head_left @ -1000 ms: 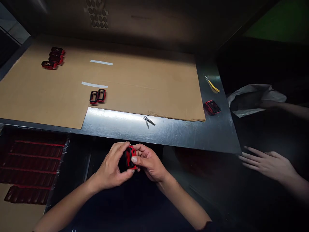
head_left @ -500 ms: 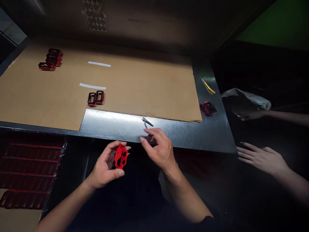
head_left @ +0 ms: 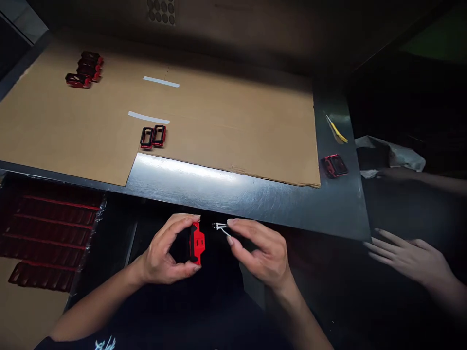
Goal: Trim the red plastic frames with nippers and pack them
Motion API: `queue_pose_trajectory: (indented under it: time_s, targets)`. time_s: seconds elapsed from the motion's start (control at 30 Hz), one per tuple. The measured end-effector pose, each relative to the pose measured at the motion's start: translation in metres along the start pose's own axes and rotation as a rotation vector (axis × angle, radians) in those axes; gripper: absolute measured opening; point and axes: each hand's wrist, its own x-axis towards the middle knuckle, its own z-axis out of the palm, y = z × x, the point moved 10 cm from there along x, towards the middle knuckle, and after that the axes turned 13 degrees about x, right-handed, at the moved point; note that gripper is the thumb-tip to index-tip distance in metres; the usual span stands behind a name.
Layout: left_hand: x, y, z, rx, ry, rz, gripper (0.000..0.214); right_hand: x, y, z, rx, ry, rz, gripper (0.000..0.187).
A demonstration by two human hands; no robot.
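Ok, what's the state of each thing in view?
Left hand, gripping red case
Right hand, pinching small metal tool
Two cases, side by side on cardboard
Far cases, overlapping in a row
Lone case, flat on steel table
Yellow tool, lying on steel

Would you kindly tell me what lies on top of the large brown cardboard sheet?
Two white strips, a pair of red-and-black rectangular frames and a cluster of similar frames lie on the brown cardboard sheet; whatever is beneath it stays covered.

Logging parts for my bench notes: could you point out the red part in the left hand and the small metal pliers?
Red part (head_left: 197, 244): head view, on its red front face.
Small metal pliers (head_left: 220, 226): head view, on the metal head end.
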Motion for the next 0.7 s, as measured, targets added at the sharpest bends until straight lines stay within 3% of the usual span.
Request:
queue_pose_trajectory:
  time_s: [0.2, 0.7]
  targets:
    - [0.011, 0.010, 0.011, 0.052, -0.081, 0.041, 0.076, -0.027, -0.031, 0.017, 0.073, -0.044, -0.100, 0.022]
    - [0.006, 0.014, 0.008, 0.082, -0.073, 0.055, 0.076, -0.025, -0.037, 0.034, 0.037, -0.116, -0.141, 0.020]
